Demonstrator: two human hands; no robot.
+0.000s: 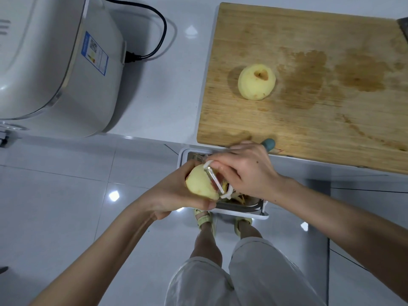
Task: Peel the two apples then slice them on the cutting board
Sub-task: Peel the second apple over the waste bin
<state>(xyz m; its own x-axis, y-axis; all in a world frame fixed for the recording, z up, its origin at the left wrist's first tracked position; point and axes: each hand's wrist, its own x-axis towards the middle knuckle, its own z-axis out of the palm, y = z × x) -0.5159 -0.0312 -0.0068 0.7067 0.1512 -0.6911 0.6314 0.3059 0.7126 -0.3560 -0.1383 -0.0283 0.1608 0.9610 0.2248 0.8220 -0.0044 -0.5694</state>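
Note:
A fully peeled pale yellow apple (256,82) sits on the left part of the wooden cutting board (331,120), stem hollow up. My left hand (176,193) grips a second apple (201,184), mostly peeled, with a little red skin left by the blade. My right hand (245,171) holds a white peeler (217,181) with a teal handle end, its blade laid against that apple. Both hands are over a white bin (242,212) on the floor, which holds peelings.
A white appliance (55,62) with a black power cord (154,40) stands on the counter to the left of the board. A dark blade tip (403,29) shows at the board's far right corner. My legs and sandalled feet are on the glossy tiled floor below.

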